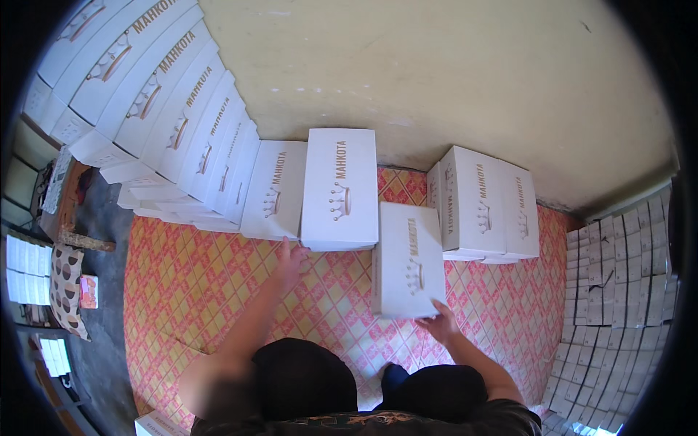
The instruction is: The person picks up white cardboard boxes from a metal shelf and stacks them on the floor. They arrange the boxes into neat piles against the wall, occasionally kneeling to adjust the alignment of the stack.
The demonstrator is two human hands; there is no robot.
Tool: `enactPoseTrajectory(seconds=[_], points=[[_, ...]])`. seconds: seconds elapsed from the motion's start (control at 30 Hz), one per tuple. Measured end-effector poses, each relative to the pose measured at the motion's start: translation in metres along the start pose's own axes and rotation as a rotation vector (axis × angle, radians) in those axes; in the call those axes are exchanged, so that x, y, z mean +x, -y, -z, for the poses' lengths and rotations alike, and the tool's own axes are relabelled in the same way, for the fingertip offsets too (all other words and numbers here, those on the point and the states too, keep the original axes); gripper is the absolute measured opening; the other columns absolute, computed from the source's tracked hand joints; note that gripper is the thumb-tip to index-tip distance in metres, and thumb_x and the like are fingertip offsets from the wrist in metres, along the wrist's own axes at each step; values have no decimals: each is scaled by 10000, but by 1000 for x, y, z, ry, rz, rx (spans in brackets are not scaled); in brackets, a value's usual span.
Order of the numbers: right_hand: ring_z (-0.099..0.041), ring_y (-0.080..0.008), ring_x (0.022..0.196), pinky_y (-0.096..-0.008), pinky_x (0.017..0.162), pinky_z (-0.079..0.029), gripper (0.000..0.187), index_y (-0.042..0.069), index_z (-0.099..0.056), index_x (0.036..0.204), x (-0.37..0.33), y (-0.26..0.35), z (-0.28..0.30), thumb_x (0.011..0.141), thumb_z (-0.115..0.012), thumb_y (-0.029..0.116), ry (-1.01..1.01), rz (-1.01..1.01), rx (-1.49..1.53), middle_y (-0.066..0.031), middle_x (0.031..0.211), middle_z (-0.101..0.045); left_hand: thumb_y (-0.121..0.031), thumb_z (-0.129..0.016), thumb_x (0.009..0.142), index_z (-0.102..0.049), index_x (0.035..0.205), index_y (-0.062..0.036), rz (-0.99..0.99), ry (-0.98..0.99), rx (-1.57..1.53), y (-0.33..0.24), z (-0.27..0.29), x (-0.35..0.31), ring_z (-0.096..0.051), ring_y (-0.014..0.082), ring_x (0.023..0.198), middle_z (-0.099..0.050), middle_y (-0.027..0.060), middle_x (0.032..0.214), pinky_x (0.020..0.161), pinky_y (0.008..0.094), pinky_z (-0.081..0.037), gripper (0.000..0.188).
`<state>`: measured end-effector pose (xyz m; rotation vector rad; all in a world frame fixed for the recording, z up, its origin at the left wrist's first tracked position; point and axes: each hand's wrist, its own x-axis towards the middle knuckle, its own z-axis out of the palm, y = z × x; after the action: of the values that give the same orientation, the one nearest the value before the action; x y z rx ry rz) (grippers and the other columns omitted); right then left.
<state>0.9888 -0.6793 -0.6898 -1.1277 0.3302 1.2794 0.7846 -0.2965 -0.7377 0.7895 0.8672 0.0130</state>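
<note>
And the right hand [441, 325] has the near box [408, 261] by its lower right corner, thumb up on the printed face, fingers tucked at the edge beneath! That box is white with a gold crown, sitting out in front of the person's knees, between the tall box [340, 189] and the boxes [483, 207] on the right. Whether it rests on the mat [502, 312] or is lifted clear, I cannot tell.

Over to the left hand [292, 263]: fingers spread, nothing in the grasp, right up by the lower corner where the tall box meets the side box [274, 189]. Contact? Too close to call from here!

Beyond the side box, a big stack [171, 109] of matching white boxes climbs along the left, up against the pale wall [451, 73]. Far right, bundles [618, 269] stand in rows with dark straps. Down below, the dark-clad knees [305, 378], and out left a spotted cushion [65, 283] on the grey floor [102, 254].
</note>
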Motion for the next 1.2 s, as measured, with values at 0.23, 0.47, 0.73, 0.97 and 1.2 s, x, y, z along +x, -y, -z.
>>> enactPoseTrajectory(seconds=[0.23,0.47,0.73,0.97,1.2], points=[[-436,-250,1134,-460,949,-328,639,77,-394,1259,-83,-24,-8,731,-584,384,89,117,19,-89,1204,-485,-743,-242,771,-326,1337,-64,-218,31,-79,-60,-41,25,-374,260,1207,-384,138,1329,989,423,-287,888],[-465,-241,1116,-384,956,-337,627,33,-402,1247,-80,14,-26,733,-567,353,253,387,78,-94,1214,-489,-672,-318,801,-437,1263,-60,-258,-51,-94,-142,-55,82,-505,269,1046,-515,119,1195,871,380,-407,775],[-449,-252,1140,-418,935,-356,689,64,-363,1284,-83,57,-39,725,-586,399,210,495,69,-91,1248,-457,-574,-495,726,-494,1207,-67,-118,61,-87,-144,-108,89,-521,291,980,-550,143,1132,820,380,-423,699],[-439,-246,1157,-402,951,-354,727,62,-327,1311,-82,59,-40,726,-593,403,205,530,39,-77,1262,-447,-550,-470,754,-506,1167,-55,-184,299,-120,-100,-152,148,-535,290,945,-571,156,1051,814,379,-422,645],[-446,-237,1151,-389,951,-355,703,44,-354,1293,-78,66,-51,737,-587,406,223,511,-75,-75,1245,-468,-546,-449,778,-436,1236,-61,-137,165,-3,-81,-201,137,-516,264,1017,-531,143,1137,857,390,-402,667]])
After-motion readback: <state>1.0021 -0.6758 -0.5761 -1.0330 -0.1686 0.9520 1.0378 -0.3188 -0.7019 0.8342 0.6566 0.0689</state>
